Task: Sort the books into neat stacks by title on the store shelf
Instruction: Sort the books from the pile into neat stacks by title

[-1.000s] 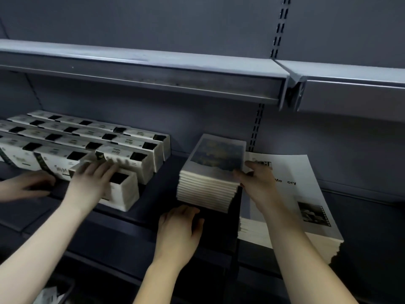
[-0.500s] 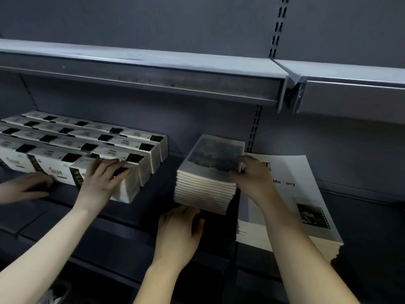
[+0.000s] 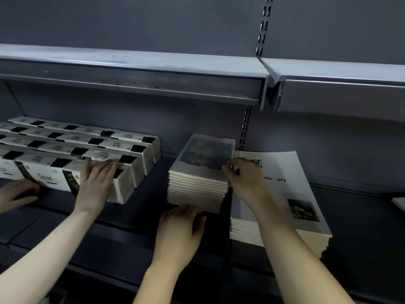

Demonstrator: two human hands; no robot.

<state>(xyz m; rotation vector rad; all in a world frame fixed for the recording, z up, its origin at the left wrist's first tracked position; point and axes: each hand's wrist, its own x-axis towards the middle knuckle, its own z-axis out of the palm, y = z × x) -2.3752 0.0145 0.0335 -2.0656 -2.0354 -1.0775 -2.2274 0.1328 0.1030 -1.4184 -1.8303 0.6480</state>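
Centrally, a stack of paperbacks [image 3: 206, 156] with dark picture covers sits on the store shelf [image 3: 142, 216], touching a wider white stack [image 3: 285, 167] on its right. The left hand [image 3: 179, 227] presses nearly straight fingers against its near edge, and the right hand [image 3: 243, 181] curls round its right side. Together the books are probably heavy and the covers may slide, so it is best squeezed low, from opposite sides.

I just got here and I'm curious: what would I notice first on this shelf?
Four hands at once! The left hand presses the front of a small stack of books mid-shelf while the right hand grips its side, next to a bigger white stack. Far left, another person's hand lies on rows of white books.
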